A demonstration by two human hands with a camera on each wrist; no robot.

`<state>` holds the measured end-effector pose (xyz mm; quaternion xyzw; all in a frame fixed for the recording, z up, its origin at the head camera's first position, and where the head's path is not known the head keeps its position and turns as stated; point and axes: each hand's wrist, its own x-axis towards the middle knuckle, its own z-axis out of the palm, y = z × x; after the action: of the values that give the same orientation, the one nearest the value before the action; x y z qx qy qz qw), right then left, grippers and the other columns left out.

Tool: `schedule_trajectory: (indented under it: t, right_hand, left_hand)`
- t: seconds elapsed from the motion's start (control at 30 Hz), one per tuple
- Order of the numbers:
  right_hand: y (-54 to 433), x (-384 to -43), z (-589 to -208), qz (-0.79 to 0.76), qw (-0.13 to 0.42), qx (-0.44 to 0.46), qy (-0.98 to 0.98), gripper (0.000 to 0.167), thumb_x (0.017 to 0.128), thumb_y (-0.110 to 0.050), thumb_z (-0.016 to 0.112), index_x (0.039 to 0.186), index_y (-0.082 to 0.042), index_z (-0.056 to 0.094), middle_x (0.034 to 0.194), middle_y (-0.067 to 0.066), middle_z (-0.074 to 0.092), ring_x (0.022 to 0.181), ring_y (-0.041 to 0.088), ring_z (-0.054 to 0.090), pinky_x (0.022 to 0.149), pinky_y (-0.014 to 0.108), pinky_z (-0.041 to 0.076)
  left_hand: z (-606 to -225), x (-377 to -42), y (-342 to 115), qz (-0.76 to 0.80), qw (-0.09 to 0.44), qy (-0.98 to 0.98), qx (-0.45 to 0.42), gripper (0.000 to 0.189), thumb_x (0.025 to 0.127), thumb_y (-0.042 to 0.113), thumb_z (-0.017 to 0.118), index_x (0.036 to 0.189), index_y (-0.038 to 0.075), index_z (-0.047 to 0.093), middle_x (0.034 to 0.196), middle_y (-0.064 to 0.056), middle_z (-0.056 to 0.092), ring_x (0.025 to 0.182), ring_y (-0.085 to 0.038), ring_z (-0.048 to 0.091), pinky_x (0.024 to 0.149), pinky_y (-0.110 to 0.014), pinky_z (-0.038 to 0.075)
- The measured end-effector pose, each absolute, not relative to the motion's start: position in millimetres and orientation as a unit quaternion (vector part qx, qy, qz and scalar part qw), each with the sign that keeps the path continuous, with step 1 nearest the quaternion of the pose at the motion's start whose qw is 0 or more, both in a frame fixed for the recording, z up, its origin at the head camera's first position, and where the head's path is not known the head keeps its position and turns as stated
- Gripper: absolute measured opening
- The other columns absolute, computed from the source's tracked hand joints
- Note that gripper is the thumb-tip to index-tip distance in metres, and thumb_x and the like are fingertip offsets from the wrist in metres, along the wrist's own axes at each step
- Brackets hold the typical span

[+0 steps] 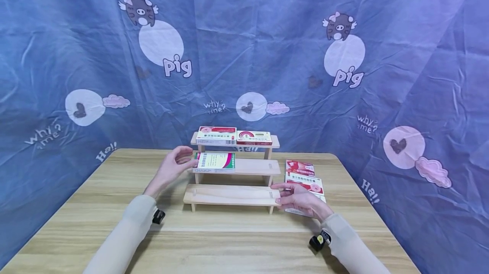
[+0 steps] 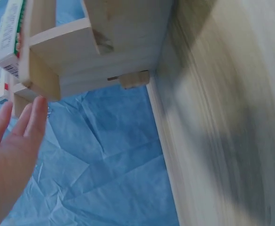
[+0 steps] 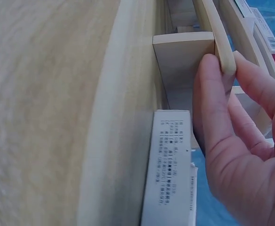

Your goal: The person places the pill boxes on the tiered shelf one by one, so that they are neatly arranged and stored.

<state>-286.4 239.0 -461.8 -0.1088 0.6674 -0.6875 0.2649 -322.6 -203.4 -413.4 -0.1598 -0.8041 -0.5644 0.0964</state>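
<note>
A three-step wooden display stand (image 1: 233, 194) stands on the table. At the right end of its lowest step, my right hand (image 1: 302, 199) pinches the board between thumb and fingers, as the right wrist view shows close up. A white medicine box with green and magenta corners (image 1: 214, 160) lies on the left part of the middle step. Beside that box is my left hand (image 1: 175, 168), its fingertips close to the box's left end. In the left wrist view, the fingers (image 2: 36, 117) are extended near the stand's edge and grip nothing.
On the top step sit two red-and-white medicine boxes, a left one (image 1: 216, 135) and a right one (image 1: 254, 138). Several more boxes (image 1: 305, 180) lie on the table right of the stand, partly behind my right hand. A blue patterned curtain (image 1: 244, 53) hangs behind the table.
</note>
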Motion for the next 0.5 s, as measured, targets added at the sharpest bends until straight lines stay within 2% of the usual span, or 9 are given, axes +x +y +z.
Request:
schedule_trajectory:
  t: [0.17, 0.27, 0.37, 0.5]
  right_hand:
    - [242.7, -285.2, -460.2, -0.648, 0.229, -0.130, 0.715, 0.055, 0.087, 0.001, 0.068, 0.138, 0.006, 0.048, 0.115, 0.016, 0.064, 0.098, 0.021, 0.066, 0.088, 0.041, 0.059]
    - [247.3, -285.0, -457.0, -0.628, 0.206, -0.133, 0.739, 0.053, 0.087, -0.001, 0.070, 0.135, 0.008, 0.050, 0.117, 0.019, 0.065, 0.099, 0.019, 0.067, 0.088, 0.041, 0.059]
    - [254.5, -285.8, -454.0, -0.615, 0.191, -0.137, 0.753, 0.050, 0.087, -0.002, 0.069, 0.132, 0.010, 0.051, 0.120, 0.023, 0.065, 0.100, 0.019, 0.067, 0.088, 0.038, 0.059]
    - [266.5, -286.3, -451.3, -0.604, 0.178, -0.148, 0.763, 0.052, 0.088, 0.000, 0.067, 0.133, 0.015, 0.047, 0.124, 0.029, 0.062, 0.105, 0.020, 0.067, 0.088, 0.037, 0.059]
  left_hand:
    - [-409.2, -317.2, -207.9, -0.565, 0.123, -0.806, -0.124, 0.046, 0.092, 0.026, 0.069, 0.129, 0.000, 0.056, 0.127, -0.021, 0.062, 0.112, -0.020, 0.061, 0.091, -0.020, 0.051]
    - [-407.2, -313.4, -209.9, -0.580, 0.126, -0.798, -0.103, 0.041, 0.094, 0.021, 0.067, 0.126, -0.003, 0.057, 0.122, -0.023, 0.062, 0.100, -0.014, 0.063, 0.082, -0.020, 0.056]
    - [-405.3, -308.2, -212.4, -0.599, 0.112, -0.788, -0.086, 0.040, 0.094, 0.019, 0.065, 0.126, -0.004, 0.057, 0.119, -0.024, 0.062, 0.094, -0.013, 0.064, 0.078, -0.024, 0.059]
    - [-403.6, -300.8, -215.8, -0.611, 0.089, -0.783, -0.071, 0.038, 0.094, 0.017, 0.065, 0.126, -0.003, 0.057, 0.108, -0.012, 0.067, 0.088, -0.011, 0.066, 0.075, -0.027, 0.059]
